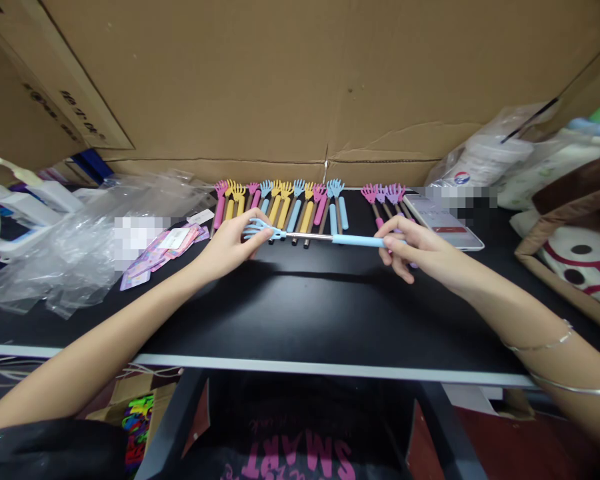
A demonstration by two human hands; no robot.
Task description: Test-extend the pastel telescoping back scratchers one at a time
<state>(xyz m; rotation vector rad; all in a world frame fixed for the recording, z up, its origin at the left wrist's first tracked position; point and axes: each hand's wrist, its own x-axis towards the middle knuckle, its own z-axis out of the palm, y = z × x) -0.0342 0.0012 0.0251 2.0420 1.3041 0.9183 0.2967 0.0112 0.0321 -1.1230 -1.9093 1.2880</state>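
I hold a blue telescopic back scratcher [325,237] sideways above the black table [300,320], its metal shaft partly drawn out. My left hand [233,243] pinches the blue claw head. My right hand [413,248] is closed round the blue handle end. Behind it, a row of several pink, yellow and blue back scratchers [283,203] lies at the table's back edge. A smaller group of pink and purple scratchers [385,197] lies to the right of that row.
Crumpled clear plastic bags [80,247] and pink printed cards [163,250] lie at the left. A phone [445,223] rests at the back right. Cardboard [300,87] walls the back. A box with plush toys [575,247] stands at the right.
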